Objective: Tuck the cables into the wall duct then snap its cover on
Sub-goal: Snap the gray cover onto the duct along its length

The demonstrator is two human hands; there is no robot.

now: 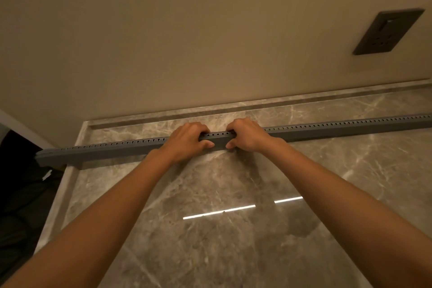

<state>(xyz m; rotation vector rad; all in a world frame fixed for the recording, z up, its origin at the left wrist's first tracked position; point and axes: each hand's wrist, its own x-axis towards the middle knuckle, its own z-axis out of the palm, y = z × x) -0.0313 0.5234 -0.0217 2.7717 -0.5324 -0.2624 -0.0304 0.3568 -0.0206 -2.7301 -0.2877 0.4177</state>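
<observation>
I have the long grey slotted plastic cable duct (327,127) lying flat across the polished brown marble counter (233,241), not on the wall; it runs from the counter's left edge out past the right of my view. I take that duct as my landmark.

My left hand (187,139) and right hand (247,134) sit near its middle, close together with a short bare stretch of duct between them. Both are curled over it, fingers hooked over the far slotted edge, thumbs on the near face, clamped on the duct. I cannot tell whether a cover is on or whether any cables lie inside; none show.

I judge it light and hollow, stiff across its width but likely to bow and whip along its length if lifted from the centre. The slotted fingers look thin and could snap if squeezed, and the smooth plastic may skid on the glossy stone. Spreading the hands further apart would steady it.

Behind the duct a raised marble lip (257,103) meets the beige wall (163,30). Above the duct's right portion a dark grey socket plate (388,31) is set in the wall. Left of the duct's end the counter drops to dark, unclear shapes. Nothing lies on the counter near the duct.
</observation>
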